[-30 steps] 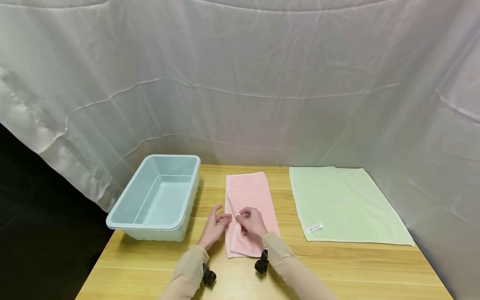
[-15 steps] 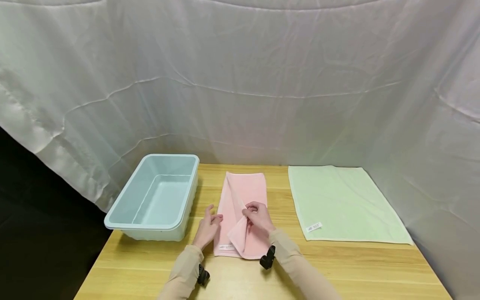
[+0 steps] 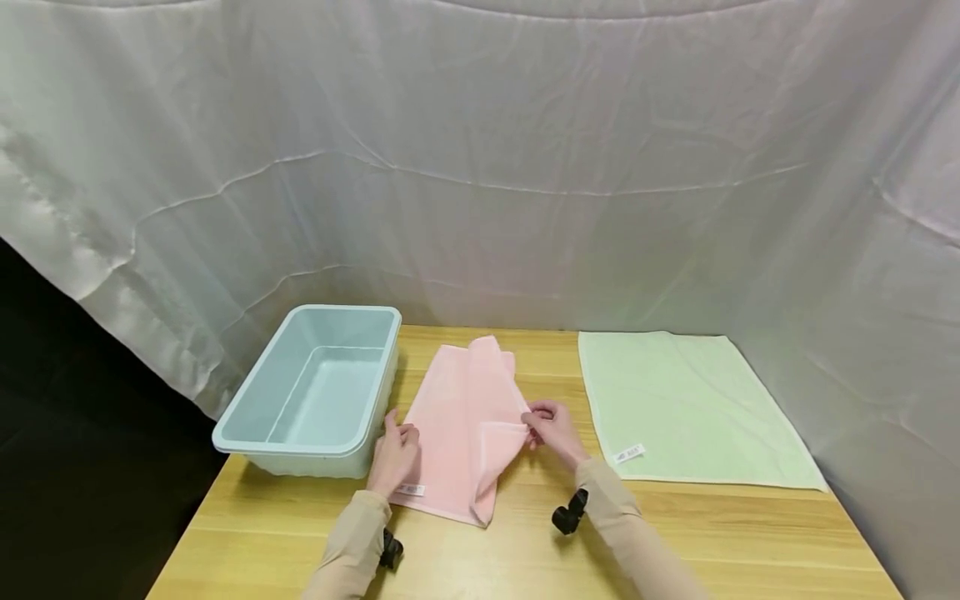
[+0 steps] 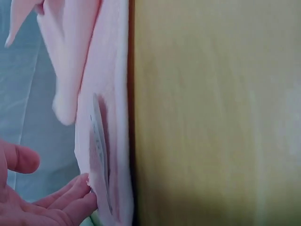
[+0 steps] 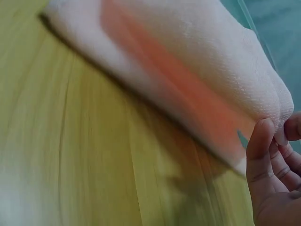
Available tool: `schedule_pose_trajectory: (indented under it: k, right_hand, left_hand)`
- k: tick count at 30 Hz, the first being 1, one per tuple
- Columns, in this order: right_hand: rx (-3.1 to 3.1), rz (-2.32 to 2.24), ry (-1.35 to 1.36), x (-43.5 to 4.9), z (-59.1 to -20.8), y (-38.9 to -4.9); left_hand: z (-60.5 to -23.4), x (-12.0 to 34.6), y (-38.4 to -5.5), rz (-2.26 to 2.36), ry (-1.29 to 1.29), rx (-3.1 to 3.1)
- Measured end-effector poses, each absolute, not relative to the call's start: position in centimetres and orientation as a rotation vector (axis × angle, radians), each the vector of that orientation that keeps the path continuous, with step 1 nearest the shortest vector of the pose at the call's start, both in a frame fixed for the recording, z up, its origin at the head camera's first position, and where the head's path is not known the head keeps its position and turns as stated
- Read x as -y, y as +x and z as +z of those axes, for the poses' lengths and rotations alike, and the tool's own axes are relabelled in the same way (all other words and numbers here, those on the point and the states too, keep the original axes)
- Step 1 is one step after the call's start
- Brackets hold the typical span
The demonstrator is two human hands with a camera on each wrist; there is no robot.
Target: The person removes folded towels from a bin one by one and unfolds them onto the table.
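Observation:
A pink towel [image 3: 442,417] lies partly opened out on the table, its right part raised in a loose fold. My right hand [image 3: 555,433] pinches the towel's right edge between thumb and fingertips and holds it off the table. At the left edge is my left hand [image 3: 393,458]; in the left wrist view its fingers [image 4: 77,200] are fairly straight and touch the towel's border, with the thumb apart. Close to that hand a white label [image 3: 411,490] shows at the near left corner. From the right wrist view, the lifted cloth [image 5: 221,70] arches above the lower layer.
A light blue plastic bin [image 3: 288,452] stands just left of the left hand. To the right a pale green towel [image 3: 697,408] lies flat on the wooden table [image 3: 675,533]. Grey-white curtains [image 3: 480,233] hang behind and at the sides.
My right hand has drawn the towel's edge to the right, unfolding the cloth wider. The left hand and the towel's left edge have shifted left toward the bin.

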State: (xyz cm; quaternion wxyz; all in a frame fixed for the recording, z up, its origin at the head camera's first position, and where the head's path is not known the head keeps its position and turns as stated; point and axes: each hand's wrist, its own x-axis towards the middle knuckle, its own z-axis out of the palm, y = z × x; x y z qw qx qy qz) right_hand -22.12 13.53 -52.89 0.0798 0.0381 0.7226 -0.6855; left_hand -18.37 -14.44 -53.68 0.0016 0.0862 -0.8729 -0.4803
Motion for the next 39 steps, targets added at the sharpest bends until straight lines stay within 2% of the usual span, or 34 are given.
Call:
schedule_pose_trajectory:
  k: [13, 21, 30, 39]
  right_hand:
    - [-2.213, -2.054, 0.321, -20.8, -53.9, -20.7]
    - [-2.482, -1.76, 0.447, -22.6, -54.1, -19.3]
    - [-2.684, -1.707, 0.41, -22.3, -53.5, -19.0]
    - [-2.719, -1.71, 0.085, -18.4, -53.4, -21.6]
  left_hand:
    - [-53.8, 15.1, -18.2, -1.512, 0.345, 2.717]
    - [-53.7, 14.9, -17.7, -1.439, 0.326, 2.739]
    - [-54.3, 14.1, -17.3, -1.453, 0.253, 2.715]
    - [-54.0, 12.5, -19.9, -1.796, -0.005, 2.613]
